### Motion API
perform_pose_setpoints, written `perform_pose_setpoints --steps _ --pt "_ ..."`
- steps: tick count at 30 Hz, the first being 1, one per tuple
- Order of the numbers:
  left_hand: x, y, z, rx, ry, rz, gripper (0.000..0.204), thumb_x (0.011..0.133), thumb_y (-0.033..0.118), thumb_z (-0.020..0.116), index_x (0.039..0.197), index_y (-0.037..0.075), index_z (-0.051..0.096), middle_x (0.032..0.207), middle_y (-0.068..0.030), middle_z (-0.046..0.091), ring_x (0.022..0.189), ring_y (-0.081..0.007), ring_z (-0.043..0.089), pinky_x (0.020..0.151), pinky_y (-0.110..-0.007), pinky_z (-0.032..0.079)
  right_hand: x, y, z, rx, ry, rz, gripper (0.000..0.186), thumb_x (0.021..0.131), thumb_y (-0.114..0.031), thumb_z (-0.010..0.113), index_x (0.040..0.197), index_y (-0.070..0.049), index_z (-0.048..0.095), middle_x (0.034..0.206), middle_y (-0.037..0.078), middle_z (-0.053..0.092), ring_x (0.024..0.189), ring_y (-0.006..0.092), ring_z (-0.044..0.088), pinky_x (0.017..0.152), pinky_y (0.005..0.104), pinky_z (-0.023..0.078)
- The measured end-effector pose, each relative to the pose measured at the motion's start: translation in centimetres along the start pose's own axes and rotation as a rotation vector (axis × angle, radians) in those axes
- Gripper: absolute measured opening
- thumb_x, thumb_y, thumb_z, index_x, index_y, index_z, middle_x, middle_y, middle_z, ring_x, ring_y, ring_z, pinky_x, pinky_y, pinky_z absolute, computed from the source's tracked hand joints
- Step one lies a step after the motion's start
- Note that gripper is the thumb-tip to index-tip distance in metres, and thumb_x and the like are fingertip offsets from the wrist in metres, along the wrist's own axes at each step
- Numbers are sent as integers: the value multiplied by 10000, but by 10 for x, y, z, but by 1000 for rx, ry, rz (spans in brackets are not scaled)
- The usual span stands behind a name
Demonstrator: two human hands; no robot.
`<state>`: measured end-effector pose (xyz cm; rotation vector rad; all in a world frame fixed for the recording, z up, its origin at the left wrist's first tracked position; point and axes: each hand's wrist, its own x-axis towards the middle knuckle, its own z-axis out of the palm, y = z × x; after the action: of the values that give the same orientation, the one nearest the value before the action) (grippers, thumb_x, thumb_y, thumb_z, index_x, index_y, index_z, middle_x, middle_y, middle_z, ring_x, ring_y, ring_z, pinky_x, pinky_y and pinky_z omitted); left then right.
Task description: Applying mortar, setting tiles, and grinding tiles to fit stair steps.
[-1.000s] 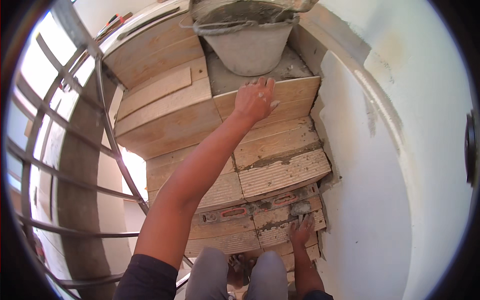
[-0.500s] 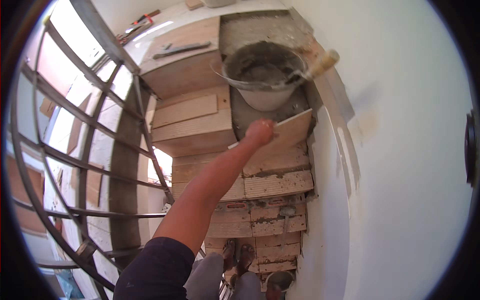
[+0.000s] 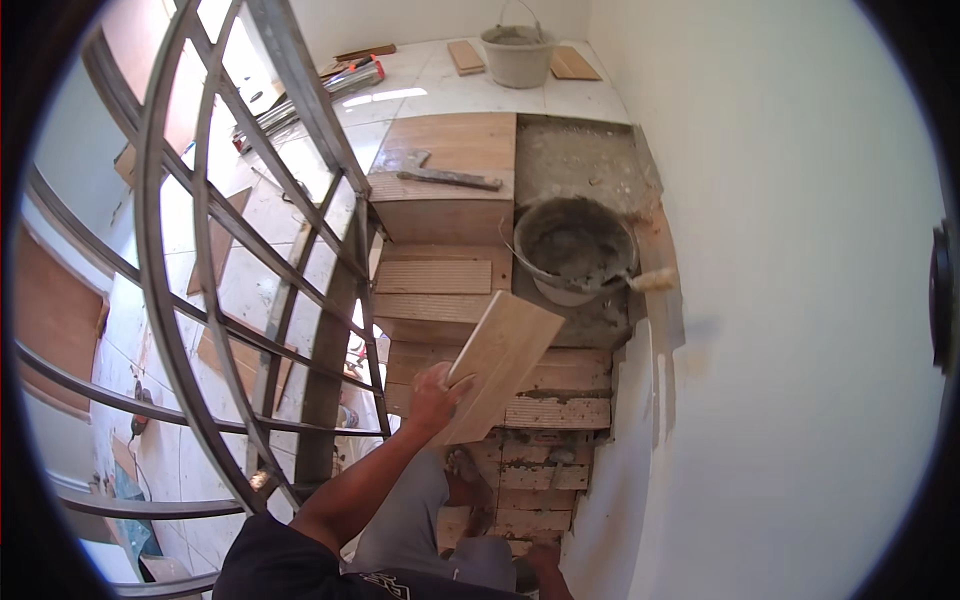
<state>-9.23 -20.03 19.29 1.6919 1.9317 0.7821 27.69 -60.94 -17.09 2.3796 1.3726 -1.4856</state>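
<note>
My left hand is closed on the left edge of a long wood-look tile, which it holds tilted over the lower steps. Low in the picture, part of my right hand shows beside my knee; its fingers cannot be made out. Beyond the tile, a bucket of grey mortar stands on the bare cement of a step. A trowel with a wooden handle rests across its right rim.
A metal railing curves along the left. On the tiled upper step lies a hammer; a loose tile lies one step below. Farther off are a second bucket and loose tiles. A white wall bounds the right.
My left hand has drawn the tile back toward me and left, away from the mortar bucket, and tilted it more upright. The view has shifted, showing more of the upper floor.
</note>
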Motion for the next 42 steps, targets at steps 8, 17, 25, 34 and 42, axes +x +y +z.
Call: perform_pose_setpoints --steps 8,17,25,34,42 --pt "-6 47 -164 -63 278 -106 289 811 292 764 845 27 653 733 -160 623 695 -377 612 658 -461 468 -18 -333 -210 -154 87 -471 309 823 -277 664 980 -19 727 799 145 716 819 301 705 784 434 544" --pt "104 85 -260 -134 324 -126 296 814 214 760 776 -10 571 699 -165 537 671 -381 560 621 -461 421 -63 -641 -448 769 369 -449 223 1023 -189 523 1029 6 630 782 97 691 699 156 687 592 282 546" --pt "230 80 -250 -106 300 -201 339 799 280 776 726 13 580 689 -152 558 644 -364 562 592 -462 414 -10 -756 -579 921 538 -471 227 988 -186 595 1047 26 652 804 61 672 737 108 618 737 259 493" --pt "401 196 -360 213 166 -230 326 802 295 751 738 48 547 736 -155 567 748 -386 599 638 -492 454 28 -912 -758 150 475 -449 172 926 -141 610 992 15 639 765 61 653 718 129 619 700 286 506" --pt "557 330 -494 152 349 -339 284 801 301 746 789 65 588 780 -125 603 764 -362 625 653 -469 483 -55 -1049 -812 30 95 -413 292 874 -221 694 1057 6 686 874 147 719 803 220 690 763 349 534"
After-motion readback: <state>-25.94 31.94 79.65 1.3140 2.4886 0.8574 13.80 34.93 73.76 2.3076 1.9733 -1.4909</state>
